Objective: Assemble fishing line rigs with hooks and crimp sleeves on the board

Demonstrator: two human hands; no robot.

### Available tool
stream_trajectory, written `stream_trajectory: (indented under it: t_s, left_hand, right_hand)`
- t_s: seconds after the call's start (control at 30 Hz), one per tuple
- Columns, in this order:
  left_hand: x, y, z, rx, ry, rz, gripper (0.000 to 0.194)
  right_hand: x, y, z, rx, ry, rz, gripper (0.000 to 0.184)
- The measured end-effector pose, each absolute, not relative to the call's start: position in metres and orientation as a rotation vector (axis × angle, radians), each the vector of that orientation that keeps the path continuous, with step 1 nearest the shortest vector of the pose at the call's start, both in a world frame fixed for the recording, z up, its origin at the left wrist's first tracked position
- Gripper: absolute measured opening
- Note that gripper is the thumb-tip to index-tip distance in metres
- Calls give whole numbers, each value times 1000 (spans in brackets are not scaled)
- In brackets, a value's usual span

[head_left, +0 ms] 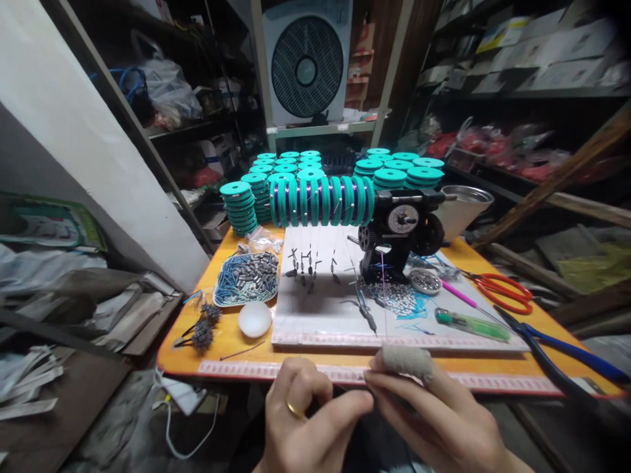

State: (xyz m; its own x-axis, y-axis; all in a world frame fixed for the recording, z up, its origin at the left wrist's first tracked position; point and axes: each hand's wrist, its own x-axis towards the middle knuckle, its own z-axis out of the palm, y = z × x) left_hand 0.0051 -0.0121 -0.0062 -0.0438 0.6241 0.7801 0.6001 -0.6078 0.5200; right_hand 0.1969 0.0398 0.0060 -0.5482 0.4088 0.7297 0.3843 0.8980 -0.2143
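My left hand (305,414) is low in front of the table, its fingers curled and its thumb reaching towards the right. Whatever lies in its grip is too small to make out. Close beside it, my right hand (434,407) has its fingers pinched together, with a grey wrap (407,361) round one finger. A thin fishing line (383,295) runs down from the black winding machine (404,223) to the right fingertips. Teal spools (320,200) sit in a row on the machine's shaft. Several small dark rigs (310,266) hang from them on lines.
On the orange table (182,341) are a tray of metal sinkers (249,276), a white bowl (255,320), a green cutter (470,325), red-handled scissors (505,289) and blue-handled pliers (572,351). Stacked teal spools (237,207) and a metal bucket (461,210) stand behind.
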Motion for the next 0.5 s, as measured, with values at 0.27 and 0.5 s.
stream_trajectory:
  t_s: [0.27,0.5]
  left_hand:
    - [22,-4,-18,1907,1166,1983,15]
    - [32,0,-22,839,715,1617,6]
  right_hand:
    - [210,43,9,-523,-2226,102,28]
    - [205,44,17,-511,-2183,248,25]
